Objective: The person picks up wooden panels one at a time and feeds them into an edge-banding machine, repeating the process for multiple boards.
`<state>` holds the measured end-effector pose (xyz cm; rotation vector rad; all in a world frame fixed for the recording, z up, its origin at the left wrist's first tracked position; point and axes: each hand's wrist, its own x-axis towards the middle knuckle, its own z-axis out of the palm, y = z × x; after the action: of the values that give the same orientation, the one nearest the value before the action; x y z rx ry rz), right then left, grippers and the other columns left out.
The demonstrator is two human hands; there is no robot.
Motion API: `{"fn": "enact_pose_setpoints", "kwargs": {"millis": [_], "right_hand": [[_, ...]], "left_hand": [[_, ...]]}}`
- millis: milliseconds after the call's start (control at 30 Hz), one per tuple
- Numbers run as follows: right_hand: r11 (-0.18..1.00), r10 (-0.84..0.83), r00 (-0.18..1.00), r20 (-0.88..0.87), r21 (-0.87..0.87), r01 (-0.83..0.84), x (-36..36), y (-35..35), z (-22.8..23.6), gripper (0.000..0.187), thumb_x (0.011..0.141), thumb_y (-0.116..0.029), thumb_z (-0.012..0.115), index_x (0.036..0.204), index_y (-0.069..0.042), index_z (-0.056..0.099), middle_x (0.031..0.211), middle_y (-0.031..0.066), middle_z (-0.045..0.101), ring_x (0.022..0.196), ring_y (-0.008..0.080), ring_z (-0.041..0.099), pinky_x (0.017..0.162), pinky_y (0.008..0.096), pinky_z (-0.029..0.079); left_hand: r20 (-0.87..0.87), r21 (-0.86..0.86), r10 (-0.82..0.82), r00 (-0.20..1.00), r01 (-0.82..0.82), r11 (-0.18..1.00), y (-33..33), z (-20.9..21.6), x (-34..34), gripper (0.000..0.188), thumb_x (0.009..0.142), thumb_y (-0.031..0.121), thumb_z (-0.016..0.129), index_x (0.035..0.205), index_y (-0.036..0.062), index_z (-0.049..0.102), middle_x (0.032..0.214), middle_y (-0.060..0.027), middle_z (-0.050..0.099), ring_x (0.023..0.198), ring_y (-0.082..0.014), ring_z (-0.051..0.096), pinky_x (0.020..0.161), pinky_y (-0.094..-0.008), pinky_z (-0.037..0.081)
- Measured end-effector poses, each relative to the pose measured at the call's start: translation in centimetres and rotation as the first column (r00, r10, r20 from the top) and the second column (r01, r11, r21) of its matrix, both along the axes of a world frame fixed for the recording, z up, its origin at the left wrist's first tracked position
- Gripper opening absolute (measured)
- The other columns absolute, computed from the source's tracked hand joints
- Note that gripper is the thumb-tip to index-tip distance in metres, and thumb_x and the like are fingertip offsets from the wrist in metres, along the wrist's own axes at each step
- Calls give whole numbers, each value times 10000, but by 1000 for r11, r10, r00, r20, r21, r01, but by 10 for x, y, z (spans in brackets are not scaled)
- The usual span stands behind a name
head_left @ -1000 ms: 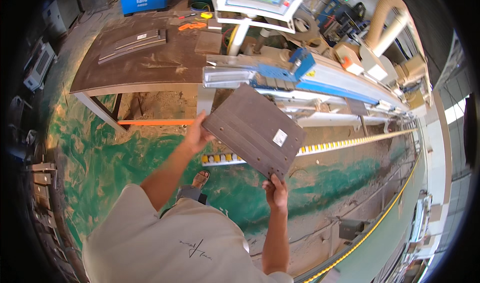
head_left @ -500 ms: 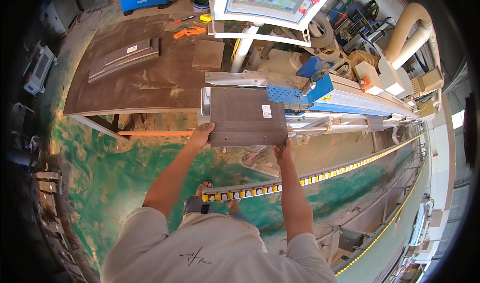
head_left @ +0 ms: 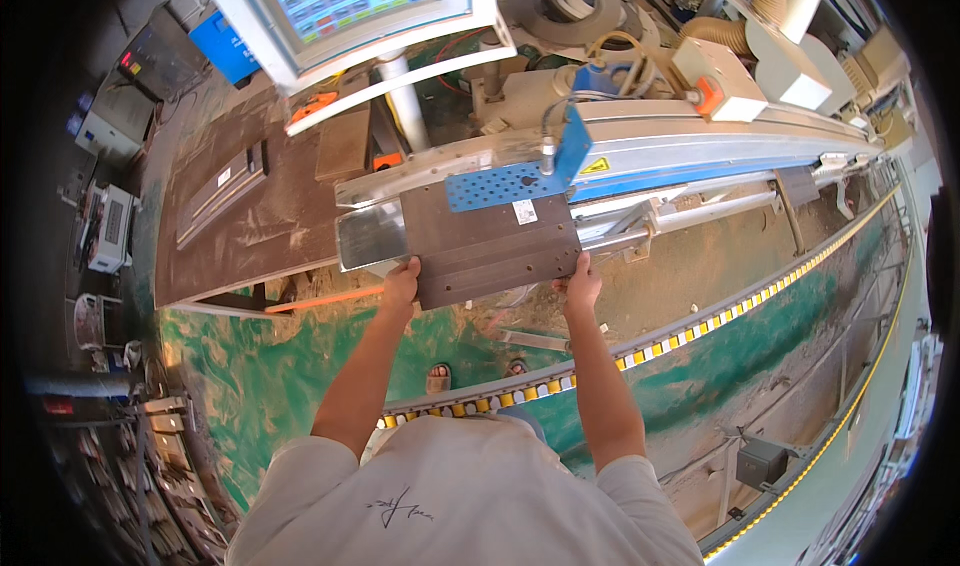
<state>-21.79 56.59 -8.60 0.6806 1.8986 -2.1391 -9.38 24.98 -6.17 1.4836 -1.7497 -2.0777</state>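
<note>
A brown rectangular panel [head_left: 480, 252] with a white label and several small holes lies between my hands at the machine's near end. My left hand [head_left: 402, 281] is closed on its left near corner. At the right near corner, my right hand [head_left: 581, 285] grips the panel with the thumb along the edge. The panel's far part is under a blue perforated plate [head_left: 490, 186]. A shiny metal plate [head_left: 370, 236] shows beside the panel's left edge. The fingers beneath the panel are hidden.
A control screen [head_left: 355, 6] on a white post stands beyond the panel. Left of it, a brown table [head_left: 240, 236] bears stacked strips [head_left: 222, 194]. The machine's long rail [head_left: 700, 156] runs right. A yellow-and-white roller track [head_left: 660, 346] curves nearby over the green floor.
The panel has moved in under the blue perforated plate, which now covers its far part. Both hands have stayed on it. My view has shifted and turned, bringing the screen leftward.
</note>
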Motion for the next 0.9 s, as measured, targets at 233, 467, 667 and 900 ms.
{"fn": "enact_pose_setpoints", "kwargs": {"millis": [233, 467, 667, 900], "right_hand": [[1000, -28, 998, 49, -2, 28, -45, 56, 0, 471, 1013, -413, 478, 1041, 45, 580, 779, 138, 650, 506, 205, 628, 436, 304, 511], [965, -185, 983, 12, -187, 184, 3, 99, 49, 485, 1004, -368, 517, 1319, -6, 447, 1089, 203, 663, 763, 251, 691, 639, 327, 583], [870, -486, 871, 72, -53, 490, 318, 152, 61, 403, 985, -332, 564, 1196, 11, 546, 996, 175, 686, 735, 226, 691, 640, 319, 578], [60, -996, 57, 65, 51, 997, 778, 162, 45, 240, 989, -317, 539, 1024, -80, 547, 937, 143, 669, 718, 223, 674, 595, 350, 559]], "left_hand": [[-40, 14, 3, 999, -3, 1000, 56, -3, -40, 443, 970, 350, 610, 1209, -22, 644, 1007, -98, 681, 913, -191, 621, 745, -385, 505], [29, -227, -53, 998, 58, 972, 106, -16, -90, 419, 948, 347, 604, 1097, -38, 676, 1052, -166, 687, 945, -276, 642, 834, -410, 467], [-37, -321, -228, 973, 204, 925, 175, -17, -134, 461, 970, 345, 536, 1203, -47, 604, 1249, -217, 622, 1149, -364, 579, 947, -424, 458], [-816, -43, -577, 35, 992, 122, 21, -108, -265, 399, 989, 290, 435, 1234, -3, 548, 1333, -207, 569, 1224, -336, 558, 996, -424, 478]]}}
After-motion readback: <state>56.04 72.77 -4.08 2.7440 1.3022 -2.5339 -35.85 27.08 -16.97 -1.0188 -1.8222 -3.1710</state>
